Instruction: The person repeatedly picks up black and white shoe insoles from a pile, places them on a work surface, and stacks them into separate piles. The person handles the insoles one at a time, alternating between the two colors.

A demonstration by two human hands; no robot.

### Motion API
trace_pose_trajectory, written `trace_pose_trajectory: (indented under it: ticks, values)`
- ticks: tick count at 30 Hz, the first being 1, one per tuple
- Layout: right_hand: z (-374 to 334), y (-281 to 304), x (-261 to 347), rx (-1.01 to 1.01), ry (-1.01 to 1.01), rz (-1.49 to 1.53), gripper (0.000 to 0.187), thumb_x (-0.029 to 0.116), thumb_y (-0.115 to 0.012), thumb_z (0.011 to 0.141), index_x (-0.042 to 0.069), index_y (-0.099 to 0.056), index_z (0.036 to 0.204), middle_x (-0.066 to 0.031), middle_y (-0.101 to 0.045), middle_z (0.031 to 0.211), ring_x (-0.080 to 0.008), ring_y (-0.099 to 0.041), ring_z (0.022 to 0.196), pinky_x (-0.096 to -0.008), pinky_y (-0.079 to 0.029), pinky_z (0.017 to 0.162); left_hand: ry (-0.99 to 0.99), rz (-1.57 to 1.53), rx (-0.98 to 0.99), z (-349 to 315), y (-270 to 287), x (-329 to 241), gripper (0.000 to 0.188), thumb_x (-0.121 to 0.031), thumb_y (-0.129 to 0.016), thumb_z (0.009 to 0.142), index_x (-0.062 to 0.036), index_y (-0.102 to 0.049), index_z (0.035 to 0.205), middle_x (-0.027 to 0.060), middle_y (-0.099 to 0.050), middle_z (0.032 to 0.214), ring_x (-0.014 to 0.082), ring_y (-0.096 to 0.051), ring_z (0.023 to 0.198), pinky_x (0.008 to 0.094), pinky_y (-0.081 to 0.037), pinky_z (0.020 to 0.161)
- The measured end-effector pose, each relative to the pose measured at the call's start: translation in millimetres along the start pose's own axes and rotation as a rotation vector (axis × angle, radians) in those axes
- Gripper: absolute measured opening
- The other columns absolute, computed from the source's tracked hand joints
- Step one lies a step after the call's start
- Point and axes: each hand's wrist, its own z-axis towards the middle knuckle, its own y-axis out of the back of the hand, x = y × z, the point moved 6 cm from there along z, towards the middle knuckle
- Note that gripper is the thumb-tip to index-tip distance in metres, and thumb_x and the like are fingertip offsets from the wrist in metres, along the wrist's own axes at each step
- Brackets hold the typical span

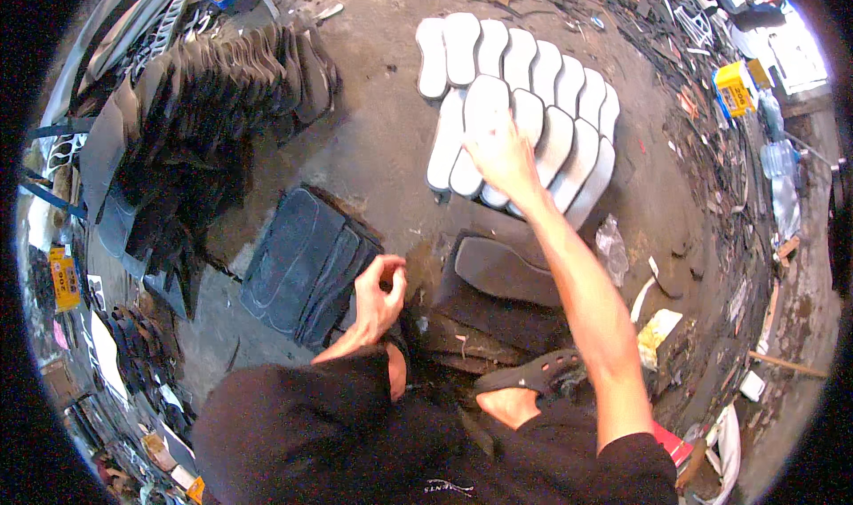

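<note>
My right hand reaches over rows of white shoe soles with dark edges, laid overlapping on the floor. Its fingers are on the lower part of one white shoe sole that lies over its neighbours; glare washes out the fingertips. Closer to me, my left hand is raised with thumb and fingers curled into a ring, and nothing shows in it. Beside that hand lies a stack of dark sheets with sole-shaped outlines. A dark block with a sole-shaped piece on top sits below my right forearm.
Many dark sole-shaped pieces stand packed in a row at the left. Scraps and offcuts litter the floor's edges. A yellow and blue box and clear plastic bottles are at the right. A clog is on my foot.
</note>
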Motion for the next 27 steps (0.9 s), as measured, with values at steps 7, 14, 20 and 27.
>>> trace_pose_trajectory:
  ticks: [7,14,20,27]
  values:
    - [167.6,-81.1,6.4,0.084,-0.025,-0.373,0.095,0.043,-0.07,0.094,-0.008,-0.028,0.162,-0.036,-0.064,0.132,-0.05,-0.063,0.123,-0.0638,-0.047,0.105,0.105,0.004,-0.033,-9.0,4.9,19.6,0.016,0.0,-0.066,0.098,0.0001,-0.071,0.114,0.0086,-0.076,0.091,0.0143,-0.073,0.085,0.0299,-0.057,0.079]
    - [213.6,-119.9,-20.5,0.175,-0.349,-0.533,0.105,0.035,-0.083,0.083,-0.001,-0.028,0.163,-0.0323,-0.058,0.138,-0.0444,-0.063,0.125,-0.0548,-0.049,0.096,0.138,-0.024,0.002,-5.9,7.6,18.4,0.016,-0.001,-0.067,0.099,-0.0013,-0.072,0.114,0.0107,-0.077,0.096,0.018,-0.076,0.089,0.0316,-0.059,0.081]
    - [232.6,-102.6,-45.4,0.296,-0.637,-0.318,0.123,0.051,-0.096,0.067,0.001,-0.034,0.161,-0.0222,-0.056,0.151,-0.0363,-0.061,0.136,-0.0484,-0.054,0.111,0.15,-0.031,0.004,-5.3,6.9,21.1,0.015,-0.002,-0.066,0.1,-0.0005,-0.072,0.114,0.0112,-0.078,0.095,0.0188,-0.077,0.088,0.0307,-0.058,0.079]
    - [274.0,-122.1,-29.9,0.295,-0.39,-0.292,0.098,0.055,-0.092,0.069,-0.001,-0.062,0.144,-0.0233,-0.064,0.147,-0.0339,-0.059,0.141,-0.0464,-0.051,0.116,0.167,-0.052,0.01,-4.2,8.5,20.4,0.015,-0.002,-0.065,0.101,-0.0004,-0.072,0.114,0.0094,-0.078,0.095,0.0168,-0.076,0.089,0.0303,-0.058,0.081]
